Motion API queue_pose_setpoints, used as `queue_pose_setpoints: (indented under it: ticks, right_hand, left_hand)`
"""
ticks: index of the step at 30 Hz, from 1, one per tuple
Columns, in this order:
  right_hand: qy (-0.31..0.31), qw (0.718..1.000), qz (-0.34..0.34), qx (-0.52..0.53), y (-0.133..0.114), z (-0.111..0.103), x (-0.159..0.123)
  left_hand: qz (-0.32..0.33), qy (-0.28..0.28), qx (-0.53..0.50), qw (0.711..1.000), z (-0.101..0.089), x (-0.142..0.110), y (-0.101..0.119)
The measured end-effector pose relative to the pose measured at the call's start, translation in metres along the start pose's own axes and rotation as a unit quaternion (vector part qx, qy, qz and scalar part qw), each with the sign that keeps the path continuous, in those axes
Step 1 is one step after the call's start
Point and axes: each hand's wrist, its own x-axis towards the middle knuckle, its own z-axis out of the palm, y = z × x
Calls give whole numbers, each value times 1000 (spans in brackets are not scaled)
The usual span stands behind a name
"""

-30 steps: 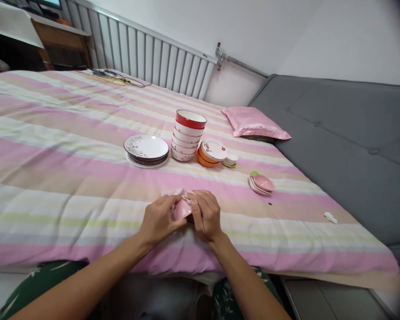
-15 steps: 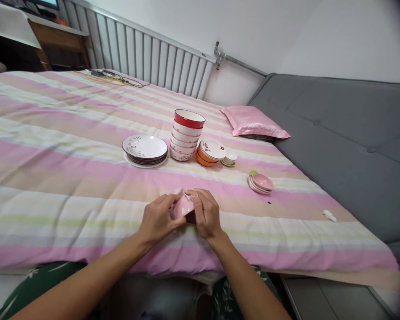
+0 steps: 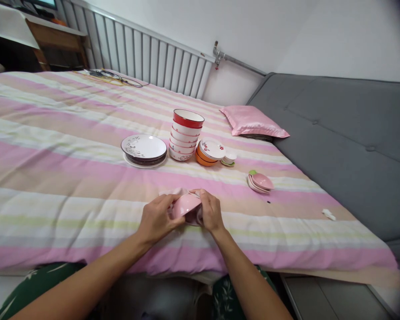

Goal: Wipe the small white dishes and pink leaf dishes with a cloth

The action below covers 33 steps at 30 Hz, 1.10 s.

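A small glossy pink dish (image 3: 186, 204) is tilted up near the front of the bed. My left hand (image 3: 157, 216) pinches its left side between thumb and fingers. On the other side, my right hand (image 3: 212, 211) is closed at the dish's edge around a pale, thin cloth (image 3: 196, 217), part of which shows below and behind the dish. The right fingertips are partly hidden. Farther right lies a small stack of pink dishes (image 3: 262, 181) with a green leaf-shaped tab.
Behind my hands stand a stack of plates (image 3: 145, 146), a tall stack of bowls (image 3: 186, 133), orange bowls with a floral dish (image 3: 208, 155) and small white dishes (image 3: 229, 158). A crumpled white scrap (image 3: 329, 214) and pink pillow (image 3: 255, 121) lie right on the striped bedspread (image 3: 86, 191).
My right hand has shifted slightly right along the dish's edge, and more of the dish and the pale cloth shows. My left hand keeps its hold.
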Motion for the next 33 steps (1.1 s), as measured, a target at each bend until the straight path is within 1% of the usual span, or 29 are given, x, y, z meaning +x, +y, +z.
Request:
queue_pose_setpoints:
  ticks: [3,5,7,9,12,16,20,22,24,28,33]
  right_hand:
    - [8,1000,-5,-7,-2,1,-2]
    - [12,1000,-21,-15,-5,2,-4]
    - [10,998,-55,-20,-8,3,-6]
    - [5,994,-104,-31,-11,3,-7]
    - [-8,982,-172,-75,-15,2,-9]
    - [-25,956,-245,-157,-18,3,-11]
    - [-25,938,-283,-199,-22,6,-12]
    - [-26,938,-283,-200,-23,7,-13]
    - [-30,943,-269,-194,-23,7,-13]
    - [-29,962,-211,-172,-21,7,-11]
    - [-14,983,-152,-104,-17,5,-8]
  left_hand:
    - [2,-2,3,1000,-1,-1,0]
    - [1,-2,4,1000,-1,-1,0]
    - [1,0,3,1000,-2,-2,0]
    - [3,1,1,1000,-2,-2,-1]
    - [5,1,2,1000,-2,-3,-1]
    - [5,13,-1,1000,-2,-3,0]
    - [3,17,-2,1000,-2,-1,2]
    - [3,16,-3,1000,-2,-1,2]
    - [0,15,-4,1000,-1,0,2]
    - [-14,16,-2,1000,2,-1,1]
    - [-4,8,0,1000,3,-2,0]
